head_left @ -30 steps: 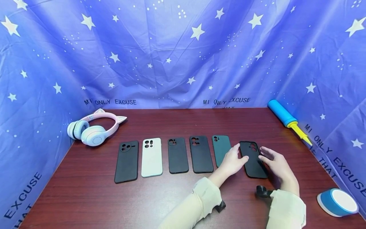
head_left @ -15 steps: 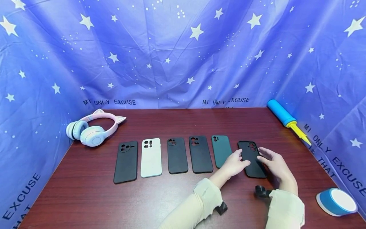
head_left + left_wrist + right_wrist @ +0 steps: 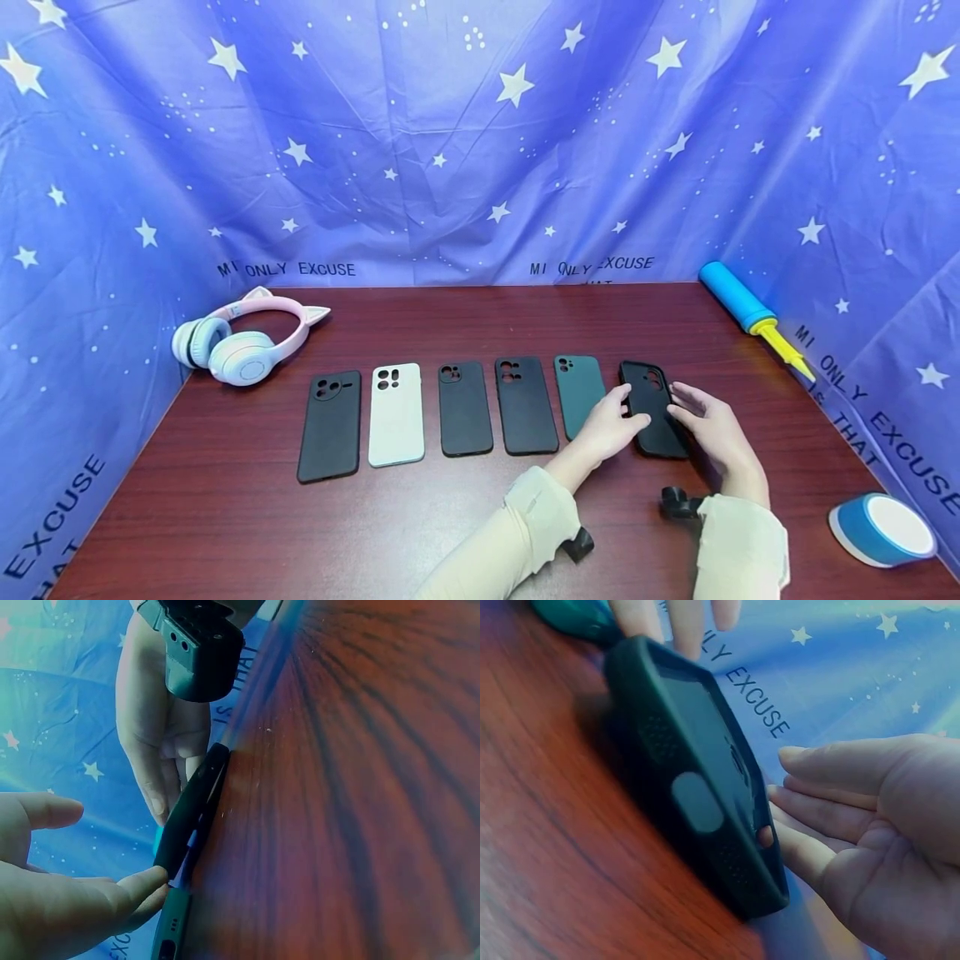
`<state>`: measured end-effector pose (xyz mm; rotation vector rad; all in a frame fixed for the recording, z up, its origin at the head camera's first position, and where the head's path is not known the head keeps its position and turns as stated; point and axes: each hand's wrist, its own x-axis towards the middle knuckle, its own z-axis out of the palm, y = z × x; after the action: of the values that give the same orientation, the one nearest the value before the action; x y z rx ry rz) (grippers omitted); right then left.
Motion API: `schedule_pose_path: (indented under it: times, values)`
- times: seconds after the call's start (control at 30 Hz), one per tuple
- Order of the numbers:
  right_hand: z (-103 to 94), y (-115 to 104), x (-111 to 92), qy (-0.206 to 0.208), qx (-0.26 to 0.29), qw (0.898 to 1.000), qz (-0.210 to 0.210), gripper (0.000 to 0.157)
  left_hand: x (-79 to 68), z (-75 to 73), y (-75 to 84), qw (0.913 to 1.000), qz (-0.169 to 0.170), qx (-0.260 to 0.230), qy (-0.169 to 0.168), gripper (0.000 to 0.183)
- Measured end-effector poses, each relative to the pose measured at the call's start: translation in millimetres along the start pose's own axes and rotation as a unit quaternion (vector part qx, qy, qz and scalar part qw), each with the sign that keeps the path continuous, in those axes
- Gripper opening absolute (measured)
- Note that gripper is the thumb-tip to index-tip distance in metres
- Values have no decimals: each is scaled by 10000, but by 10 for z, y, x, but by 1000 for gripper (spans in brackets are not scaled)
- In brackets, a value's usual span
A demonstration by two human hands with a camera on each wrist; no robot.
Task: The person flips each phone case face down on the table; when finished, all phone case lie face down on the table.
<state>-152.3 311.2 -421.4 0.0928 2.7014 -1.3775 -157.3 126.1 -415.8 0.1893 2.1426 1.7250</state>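
A black phone case (image 3: 654, 421) lies hollow side up between my two hands, its camera cutout at the far end. My left hand (image 3: 609, 427) has its fingertips at the case's left edge, with the thumb held apart from them. At the right edge, my right hand (image 3: 718, 429) touches the case with extended fingers. The right wrist view has the same phone case (image 3: 697, 795) tilted, with an oval opening in its end wall. Just left of it is a dark green phone case (image 3: 576, 392), partly covered by my left hand.
Left of the green case, a row holds a black case (image 3: 527, 408), another black case (image 3: 467, 412), a white case (image 3: 397, 417) and a third black case (image 3: 330, 429). Cat-ear headphones (image 3: 247, 354), a blue-yellow pump (image 3: 738, 296) and a blue-white round object (image 3: 885, 529) stand around.
The black phone case between my hands has shifted left and slightly away, closer to the green case. My right hand has moved left along with it; my left hand's fingers came to its edge.
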Motion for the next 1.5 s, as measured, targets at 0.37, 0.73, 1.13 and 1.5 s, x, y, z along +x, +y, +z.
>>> schedule_pose_path:
  times: [0.37, 0.73, 1.13, 1.5]
  values:
    - [73, -69, 49, -68, -302, 9994, 163, 61, 13, -34, -13, 9993, 131, -274, 235, 54]
    - [119, -133, 65, 65, -397, 9992, 41, 58, 41, -71, -32, 9962, 194, -770, 344, 55]
    - [122, -162, 69, 147, -443, 9988, -148, 57, 62, -97, -57, 9932, 413, -1016, 394, 53]
    - [180, -220, 82, 90, -583, 9983, -11, 58, 54, -116, -30, 9900, 886, -968, 513, 50]
